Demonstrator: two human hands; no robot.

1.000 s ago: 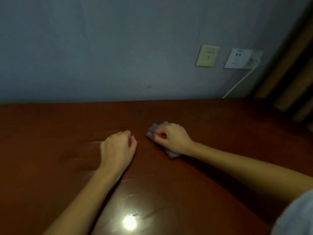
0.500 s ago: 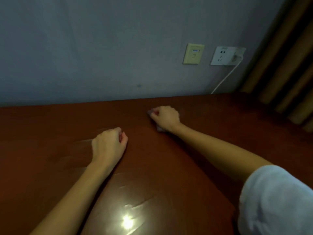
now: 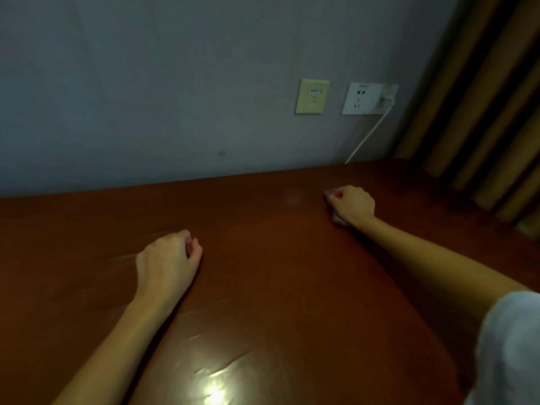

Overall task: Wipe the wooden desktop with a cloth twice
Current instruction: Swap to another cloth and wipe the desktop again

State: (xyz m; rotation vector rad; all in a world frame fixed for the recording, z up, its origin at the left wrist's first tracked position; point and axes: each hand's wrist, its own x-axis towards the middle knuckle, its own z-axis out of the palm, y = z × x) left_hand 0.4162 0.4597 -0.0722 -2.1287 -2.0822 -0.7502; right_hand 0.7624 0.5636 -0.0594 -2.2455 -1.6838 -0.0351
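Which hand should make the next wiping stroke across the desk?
Right. The right hand grips the cloth, pressed on the wooden desktop near its far edge. The left hand rests curled on the desktop, nearer the person, holding nothing.

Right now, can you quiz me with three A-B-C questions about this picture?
1. Where is the cloth? A under the right hand; B in a bucket; C on a chair.
2. How many plates are on the wall? A one; B two; C four.
3. What is the left hand doing? A holding a cup; B resting curled on the desktop; C pointing up.
Answers: 1 A, grey cloth peeks out beneath it. 2 B, a yellowish plate and a white socket. 3 B, it holds nothing.
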